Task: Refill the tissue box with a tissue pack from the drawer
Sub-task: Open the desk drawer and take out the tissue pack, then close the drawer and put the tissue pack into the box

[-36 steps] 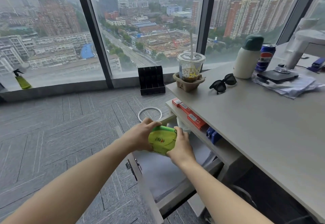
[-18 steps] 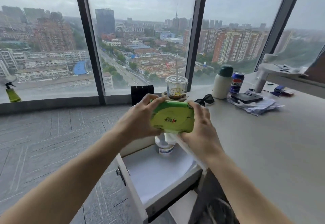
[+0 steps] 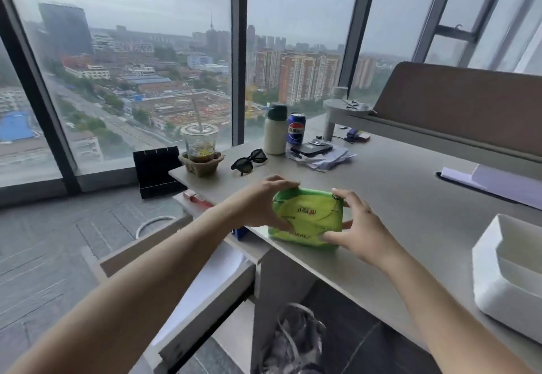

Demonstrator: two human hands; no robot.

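A green tissue pack (image 3: 308,216) rests on the grey desk (image 3: 410,206) close to its near-left edge. My left hand (image 3: 261,203) grips the pack's left end and my right hand (image 3: 356,227) grips its right end. The white tissue box (image 3: 507,279), open at the top, sits on the desk at the far right, well apart from the pack. Below and left of the desk, the drawer (image 3: 205,279) stands pulled out, partly hidden by my left arm.
At the back of the desk are an iced drink cup (image 3: 200,146), sunglasses (image 3: 249,161), a white bottle (image 3: 275,130), a cola can (image 3: 296,128) and a phone on papers (image 3: 311,148). A bin with a plastic bag (image 3: 293,341) stands under the desk. Floor-to-ceiling windows lie beyond.
Both hands lifted the green pack out of the drawer, carried it up and to the right, and brought it down onto the desk. The view swung right, showing the white box.
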